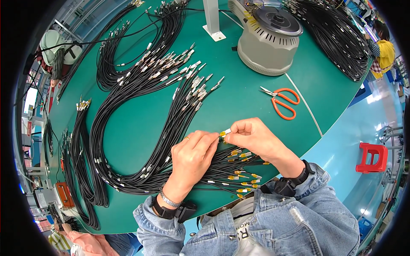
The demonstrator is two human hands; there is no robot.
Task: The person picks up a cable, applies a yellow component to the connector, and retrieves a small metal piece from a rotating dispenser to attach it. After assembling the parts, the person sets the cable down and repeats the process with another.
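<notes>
My left hand (192,155) and my right hand (253,137) meet over the near edge of the green table (239,98). Between their fingertips they pinch the end of one thin black cable with a small yellow and metal connector (224,133). Under both hands lies a bundle of black cables (141,128) whose near ends carry yellow tips (243,170). The bundle curves away to the upper left and ends in silver connectors (188,81).
Orange-handled scissors (282,101) lie right of my hands. A grey round machine (268,40) stands at the back, a white post (212,19) beside it. More cable bundles (337,34) lie at the far right and left. A red stool (372,157) stands on the floor.
</notes>
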